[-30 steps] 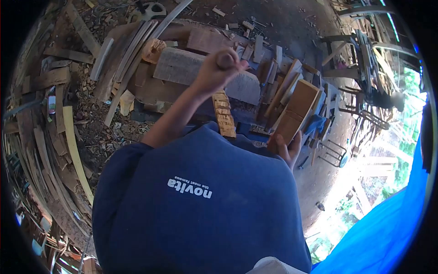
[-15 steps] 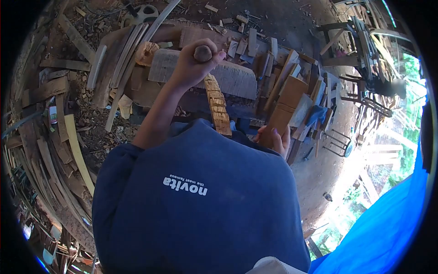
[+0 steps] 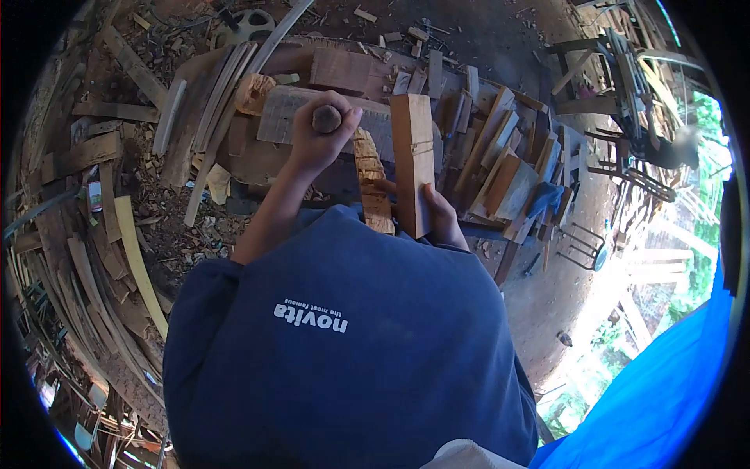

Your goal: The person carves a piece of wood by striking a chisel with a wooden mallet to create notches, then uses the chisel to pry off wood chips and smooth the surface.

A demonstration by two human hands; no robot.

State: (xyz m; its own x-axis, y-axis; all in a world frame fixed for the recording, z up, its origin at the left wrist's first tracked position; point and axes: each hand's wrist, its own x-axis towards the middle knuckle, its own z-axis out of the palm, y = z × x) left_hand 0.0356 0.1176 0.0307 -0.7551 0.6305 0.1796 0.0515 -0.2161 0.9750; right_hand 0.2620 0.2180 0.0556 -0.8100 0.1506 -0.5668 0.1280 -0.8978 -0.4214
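Note:
My left hand is raised in a fist around a brown handle; only its rounded end shows, and the rest of the tool is hidden. My right hand grips the lower part of a rectangular wooden block, which stands nearly upright in view with grooves across its middle. Just left of the block is a yellowish carved wood piece with rough notches along its length. Some fingers of my right hand show between the two pieces.
Beyond my hands lies a weathered plank. Stacked offcuts stand to the right with a blue cloth. Long boards lie at left. A small stool and a blue tarp are at right.
My right hand has brought the block left and tilted it more upright, close to the carved piece. My left hand has shifted slightly left and down with the handle.

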